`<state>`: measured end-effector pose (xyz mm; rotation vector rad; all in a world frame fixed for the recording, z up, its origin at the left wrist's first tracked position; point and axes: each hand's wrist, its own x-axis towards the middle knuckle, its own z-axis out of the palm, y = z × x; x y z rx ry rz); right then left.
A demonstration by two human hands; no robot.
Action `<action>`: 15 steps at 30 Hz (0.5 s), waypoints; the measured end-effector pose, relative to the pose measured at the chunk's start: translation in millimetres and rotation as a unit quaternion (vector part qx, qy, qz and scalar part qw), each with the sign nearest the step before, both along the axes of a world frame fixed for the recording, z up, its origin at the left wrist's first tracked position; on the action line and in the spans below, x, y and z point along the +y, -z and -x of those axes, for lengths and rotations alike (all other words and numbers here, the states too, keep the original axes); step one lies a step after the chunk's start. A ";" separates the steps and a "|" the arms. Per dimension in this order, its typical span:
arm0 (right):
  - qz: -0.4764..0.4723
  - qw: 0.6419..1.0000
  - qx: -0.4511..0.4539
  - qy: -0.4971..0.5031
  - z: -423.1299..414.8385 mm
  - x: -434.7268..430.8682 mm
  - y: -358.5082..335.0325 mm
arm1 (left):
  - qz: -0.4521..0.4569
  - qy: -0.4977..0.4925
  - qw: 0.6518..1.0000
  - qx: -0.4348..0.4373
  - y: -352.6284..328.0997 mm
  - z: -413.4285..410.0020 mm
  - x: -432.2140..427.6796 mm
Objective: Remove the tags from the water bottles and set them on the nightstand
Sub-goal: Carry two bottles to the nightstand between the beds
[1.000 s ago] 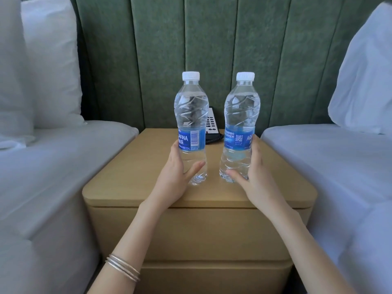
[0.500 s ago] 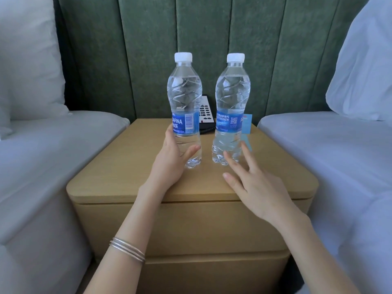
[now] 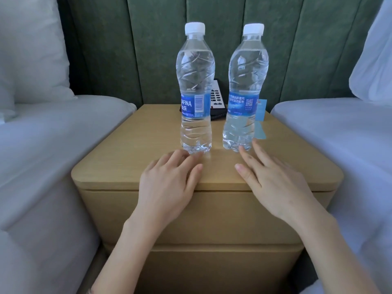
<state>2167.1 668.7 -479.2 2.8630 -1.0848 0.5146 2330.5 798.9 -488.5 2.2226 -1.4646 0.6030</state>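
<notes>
Two clear water bottles with white caps and blue labels stand upright side by side on the wooden nightstand [image 3: 131, 162]. The left bottle [image 3: 195, 81] and the right bottle [image 3: 247, 81] are a short gap apart. A light blue tag [image 3: 260, 111] sticks out at the right bottle's right side. My left hand [image 3: 169, 183] hovers palm down just in front of the left bottle, fingers apart, holding nothing. My right hand [image 3: 273, 183] is spread in front of the right bottle, fingertips close to its base, holding nothing.
A black telephone [image 3: 216, 102] sits behind the bottles against the green padded headboard [image 3: 148, 49]. White beds flank the nightstand, with one mattress at left [image 3: 53, 145] and another at right [image 3: 339, 134]. A white pillow [image 3: 29, 49] leans at the upper left.
Both hands let go of the bottles and drew back toward the nightstand's front edge. The bottles stay standing. The camera has come closer.
</notes>
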 end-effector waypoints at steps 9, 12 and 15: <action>-0.009 0.999 0.026 0.028 -10.6 -4.2 -1.6 | -0.046 -0.012 0.998 0.036 -2.8 -7.4 -18.4; -0.003 0.998 0.038 0.041 -5.9 6.7 -6.0 | -0.056 0.005 0.997 0.048 -8.0 -3.0 -11.7; -0.056 0.996 0.055 0.050 7.6 27.8 -16.2 | -0.111 0.019 0.990 0.087 -15.7 6.5 5.3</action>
